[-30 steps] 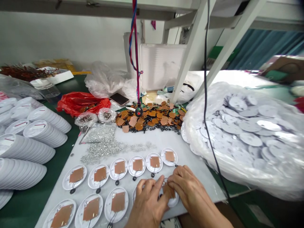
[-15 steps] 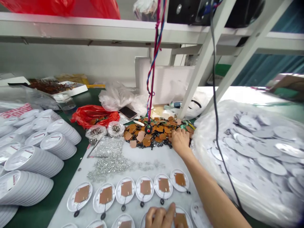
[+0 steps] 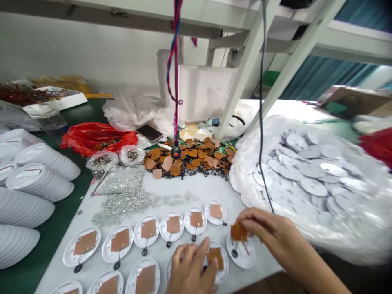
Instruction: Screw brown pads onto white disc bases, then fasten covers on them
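So, the front edge of the white table (image 3: 263, 265) runs close beneath both hands. The right hand (image 3: 275, 232) pinches a brown square pad (image 3: 238, 231) between thumb and fingers, holding it just above a white round disc (image 3: 248, 255) that carries a small black button (image 3: 234, 253) on a thin wire. The left hand (image 3: 190, 265) curls down over the next disc (image 3: 225, 263), just beside a second brown pad (image 3: 216, 258); whether it grips that pad cannot be told.

To the right, a bulging clear plastic bag (image 3: 306, 183) of white discs crowds the table's side, close behind the right hand, and a black cable (image 3: 261, 102) hangs down just beyond the fingers. Farther along the table, a row of padded discs (image 3: 196, 220) sits short of a spill of silver granules (image 3: 122, 200) and a heap of brown pads (image 3: 186, 157). Stacks of white discs (image 3: 39, 179) stand on a green mat (image 3: 73, 175) at left, near a red plastic bag (image 3: 94, 139).
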Action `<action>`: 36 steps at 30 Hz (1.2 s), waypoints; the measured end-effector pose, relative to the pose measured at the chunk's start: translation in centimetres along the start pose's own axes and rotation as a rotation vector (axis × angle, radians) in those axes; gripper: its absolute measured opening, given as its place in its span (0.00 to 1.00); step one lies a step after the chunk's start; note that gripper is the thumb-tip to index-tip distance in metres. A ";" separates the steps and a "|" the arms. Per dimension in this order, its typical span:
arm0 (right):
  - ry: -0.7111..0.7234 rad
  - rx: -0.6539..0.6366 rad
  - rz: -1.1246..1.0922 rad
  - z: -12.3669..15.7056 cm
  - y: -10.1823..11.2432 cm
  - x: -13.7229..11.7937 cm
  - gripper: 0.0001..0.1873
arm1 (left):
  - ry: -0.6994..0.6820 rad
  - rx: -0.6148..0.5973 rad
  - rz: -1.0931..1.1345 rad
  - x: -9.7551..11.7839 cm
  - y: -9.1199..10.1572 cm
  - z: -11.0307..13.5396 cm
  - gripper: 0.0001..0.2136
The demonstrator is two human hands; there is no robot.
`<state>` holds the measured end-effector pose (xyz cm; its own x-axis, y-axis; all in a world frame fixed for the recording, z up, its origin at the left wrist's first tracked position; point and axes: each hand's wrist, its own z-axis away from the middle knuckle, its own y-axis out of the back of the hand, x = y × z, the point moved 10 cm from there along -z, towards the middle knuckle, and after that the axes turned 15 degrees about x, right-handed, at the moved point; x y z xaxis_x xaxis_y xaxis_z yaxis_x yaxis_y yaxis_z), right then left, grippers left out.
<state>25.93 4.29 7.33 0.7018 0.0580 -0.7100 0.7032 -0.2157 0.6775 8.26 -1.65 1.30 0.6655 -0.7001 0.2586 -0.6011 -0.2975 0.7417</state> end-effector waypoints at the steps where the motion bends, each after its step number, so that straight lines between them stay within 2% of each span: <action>1: -0.051 -0.046 -0.041 1.3 -0.2 1.0 0.14 | -0.001 -0.005 0.010 0.0 0.0 0.0 0.14; 3: -0.128 -0.075 -0.068 3.1 -0.5 2.8 0.15 | -0.005 -0.016 0.025 0.2 -0.2 -0.3 0.16; 6: -0.159 -0.037 -0.084 4.2 -0.6 4.3 0.16 | -0.006 -0.042 0.038 1.3 -1.1 -1.5 0.25; 11: -0.165 0.034 -0.109 4.2 -0.7 5.4 0.15 | 0.014 -0.100 0.051 3.7 -4.4 -3.4 0.40; 15: -0.151 0.022 -0.123 4.2 -1.6 6.0 0.14 | 0.068 -0.036 0.036 4.0 -6.4 -3.8 0.48; 18: -0.131 0.041 -0.115 4.1 -2.0 6.5 0.13 | 0.075 0.001 0.049 4.0 -6.5 -3.7 0.52; 20: -0.116 0.054 -0.109 4.0 -2.1 6.6 0.14 | 0.066 -0.007 0.060 4.0 -6.2 -3.7 0.51; 24: -0.091 0.072 -0.105 4.1 -2.3 6.6 0.14 | 0.055 -0.099 0.087 4.0 -5.7 -3.9 0.42; 27: -0.079 0.098 -0.101 4.2 -2.4 6.6 0.14 | 0.053 -0.122 0.109 4.0 -5.4 -4.1 0.37; 36: -0.038 0.140 -0.089 4.0 -2.7 6.4 0.14 | 0.054 -0.118 0.119 4.1 -4.9 -4.5 0.35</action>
<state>28.04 1.32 0.15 0.6311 0.0465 -0.7743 0.7376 -0.3448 0.5805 15.97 -0.14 1.53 0.6175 -0.6892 0.3791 -0.6227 -0.1339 0.7709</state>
